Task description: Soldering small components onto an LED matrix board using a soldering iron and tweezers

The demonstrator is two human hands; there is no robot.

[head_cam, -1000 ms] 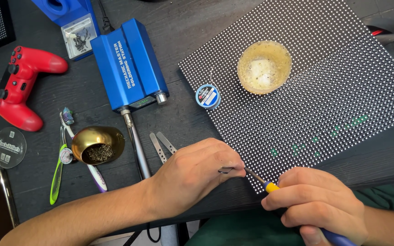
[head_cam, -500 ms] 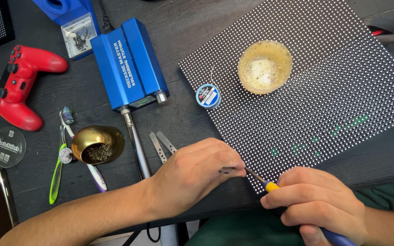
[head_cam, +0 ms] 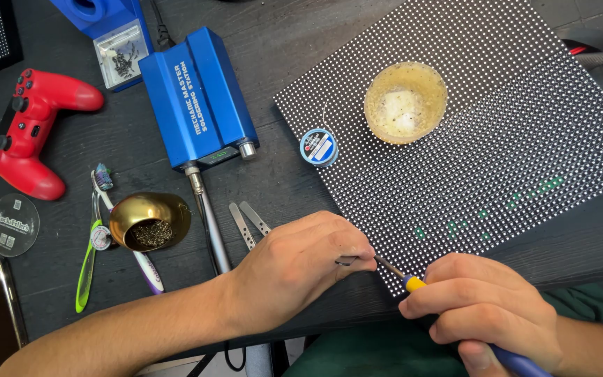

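A left hand [head_cam: 294, 269], knuckles up and fingers curled, pinches metal tweezers [head_cam: 349, 260] at the near corner of a dotted LED panel [head_cam: 497, 132], while the right hand [head_cam: 486, 314] grips a soldering iron [head_cam: 413, 283] pen-fashion, its tip meeting the tweezers at the panel's edge. Beyond lie a brass tip-cleaner bowl [head_cam: 149, 222] and toothbrushes [head_cam: 106, 230]; farther off, a blue soldering station [head_cam: 197, 98], a round blue-labelled spool [head_cam: 319, 146], a yellowed dish [head_cam: 405, 102] on the panel and a red game controller [head_cam: 29, 129]. Bare dark table [head_cam: 294, 42] shows between them.

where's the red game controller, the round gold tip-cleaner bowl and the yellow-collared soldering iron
red game controller [head_cam: 26, 132], head view, middle of its body
round gold tip-cleaner bowl [head_cam: 149, 221], head view, its rim
yellow-collared soldering iron [head_cam: 414, 283], head view, yellow collar
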